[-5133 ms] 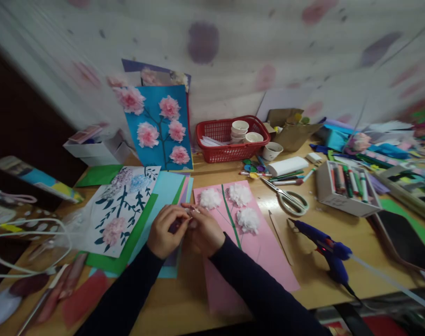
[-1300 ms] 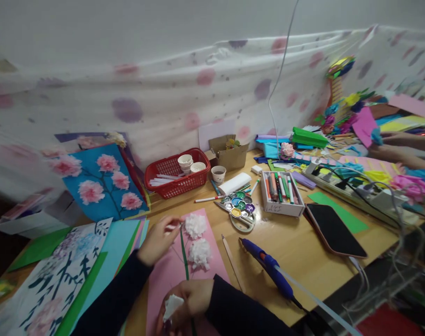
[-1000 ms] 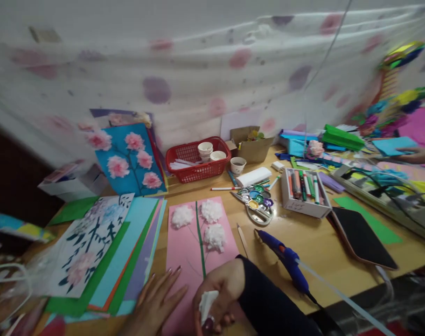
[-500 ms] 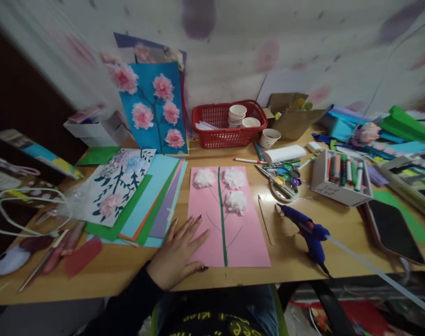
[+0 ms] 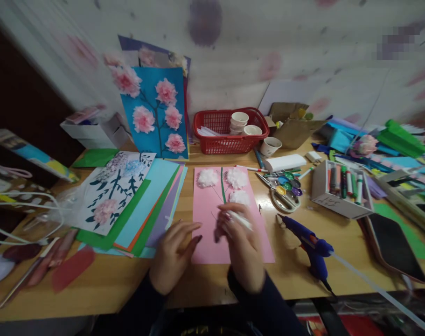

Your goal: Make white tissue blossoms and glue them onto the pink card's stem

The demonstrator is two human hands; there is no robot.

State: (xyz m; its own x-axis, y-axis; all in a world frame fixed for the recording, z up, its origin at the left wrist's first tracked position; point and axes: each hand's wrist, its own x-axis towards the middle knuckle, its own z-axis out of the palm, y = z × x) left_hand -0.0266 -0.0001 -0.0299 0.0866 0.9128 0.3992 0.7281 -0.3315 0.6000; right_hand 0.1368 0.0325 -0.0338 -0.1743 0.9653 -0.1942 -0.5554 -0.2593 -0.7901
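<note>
A pink sheet (image 5: 207,245) lies on the table in front of me. Near its top are three white tissue-paper flowers (image 5: 207,178), a painted green stem (image 5: 223,185) and thin drawn lines. My right hand (image 5: 242,247) is over the sheet's right half, fingers closed round a piece of folded white tissue paper (image 5: 243,221) and partly smeared by motion. It covers part of the stem and the lowest flower. By the sheet's left edge, my left hand (image 5: 175,254) is held up with bent fingers apart from the thumb, nothing in it.
To the right lie a blue glue gun (image 5: 306,238), scissors (image 5: 285,200), a paint palette (image 5: 285,183), a box of markers (image 5: 340,198) and a phone (image 5: 396,245). Colored sheets (image 5: 152,205) are stacked left. Behind stand a red basket (image 5: 219,145) and a blue flower picture (image 5: 149,93).
My left hand was flat on the pink sheet half a second ago; it has lifted, fingers bent. My right hand, then out of view, is back over the sheet with the white tissue paper.
</note>
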